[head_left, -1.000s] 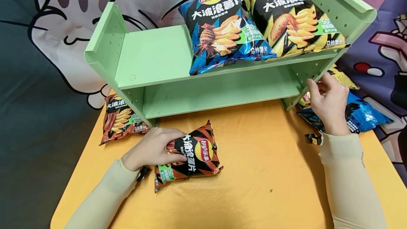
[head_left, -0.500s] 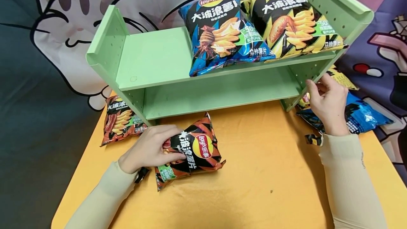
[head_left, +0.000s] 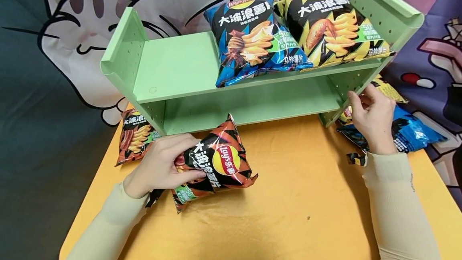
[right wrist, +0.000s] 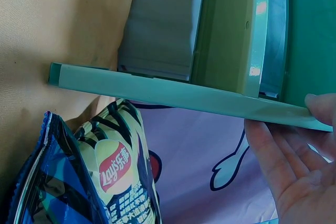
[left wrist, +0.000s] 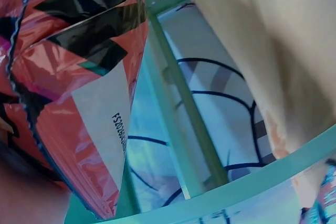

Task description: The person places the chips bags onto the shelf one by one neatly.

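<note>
My left hand grips a red-and-black bag of potato chips, thumb across its front, tilted in front of the shelf's lower left. In the left wrist view the back of this chip bag shows, with a white printed patch. At the right end of the green shelf, my right hand pinches the front edge of the side panel. The right wrist view shows the thumb on one face of that side panel and the fingers on the other.
On the top tier a blue chip bag leans beside a yellow-and-black one. Another red chip bag lies left of the shelf. Right of it, by my right hand, lie a blue bag and a yellow bag. An orange cloth covers the table.
My left hand has raised the red chip bag slightly toward the shelf, and its top corner now overlaps the lower tier's front edge. My right hand stays on the side panel.
</note>
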Tool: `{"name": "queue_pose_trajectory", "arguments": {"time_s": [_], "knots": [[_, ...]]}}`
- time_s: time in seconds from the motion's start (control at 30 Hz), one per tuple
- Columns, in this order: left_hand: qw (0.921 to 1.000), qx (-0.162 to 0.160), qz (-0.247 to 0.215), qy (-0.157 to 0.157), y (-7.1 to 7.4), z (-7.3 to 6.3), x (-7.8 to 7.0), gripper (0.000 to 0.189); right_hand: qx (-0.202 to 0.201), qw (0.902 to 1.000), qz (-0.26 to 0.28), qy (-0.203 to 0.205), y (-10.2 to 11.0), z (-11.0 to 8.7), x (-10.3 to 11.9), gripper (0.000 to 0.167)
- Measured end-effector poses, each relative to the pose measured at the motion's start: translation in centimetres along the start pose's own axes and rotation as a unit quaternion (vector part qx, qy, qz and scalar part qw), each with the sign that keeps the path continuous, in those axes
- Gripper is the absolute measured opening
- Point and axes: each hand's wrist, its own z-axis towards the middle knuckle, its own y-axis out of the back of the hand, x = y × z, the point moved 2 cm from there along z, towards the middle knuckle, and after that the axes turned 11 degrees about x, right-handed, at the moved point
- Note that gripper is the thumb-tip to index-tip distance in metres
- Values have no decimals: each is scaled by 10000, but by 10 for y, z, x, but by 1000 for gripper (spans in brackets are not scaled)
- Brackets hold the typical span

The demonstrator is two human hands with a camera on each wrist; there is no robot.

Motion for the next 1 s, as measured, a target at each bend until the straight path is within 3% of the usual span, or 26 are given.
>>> {"name": "queue_pose_trajectory", "arguments": {"time_s": [0.4, 0.67, 0.9, 1.0], "knots": [[9961, -603, -126, -625, 24, 12, -13, 57, 15, 10000, 36, 53, 0, 0, 0, 27], [9929, -904, -303, -712, 40, 18, -19, 57, -42, 9999, 10, 115, 0, 0, 2, 26], [9817, -1519, -622, -966, 51, 25, -24, 55, -70, 9999, -3, 144, 0, 0, 4, 24], [9752, -1896, -529, -1012, 56, 28, -25, 58, -77, 9999, 1, 119, 0, 0, 3, 24]]}}
